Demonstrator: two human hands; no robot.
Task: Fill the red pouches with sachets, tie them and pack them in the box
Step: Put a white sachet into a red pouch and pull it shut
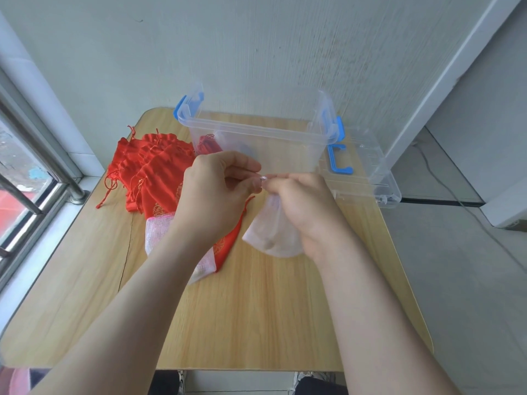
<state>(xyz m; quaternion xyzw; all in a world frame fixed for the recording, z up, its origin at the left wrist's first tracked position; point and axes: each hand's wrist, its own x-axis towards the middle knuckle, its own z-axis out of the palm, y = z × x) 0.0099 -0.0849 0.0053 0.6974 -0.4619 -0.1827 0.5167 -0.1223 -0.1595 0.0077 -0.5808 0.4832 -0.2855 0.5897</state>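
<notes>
My right hand (302, 206) grips the gathered neck of a white mesh sachet (271, 235), which hangs above the table. My left hand (219, 192) pinches the sachet's drawstring right next to the right hand's fingers. A pile of red pouches (148, 163) with red cords lies at the left of the table. One red pouch (228, 243) lies flat under my left wrist beside another white mesh sachet (155, 232). The clear plastic box (256, 129) with blue latches stands behind my hands, with something red inside it.
The box's clear lid (368, 172) with a blue handle lies to the right of the box, overhanging the table edge. The wooden table (242, 315) meets a window sill on the left and a wall behind. The floor drops away on the right.
</notes>
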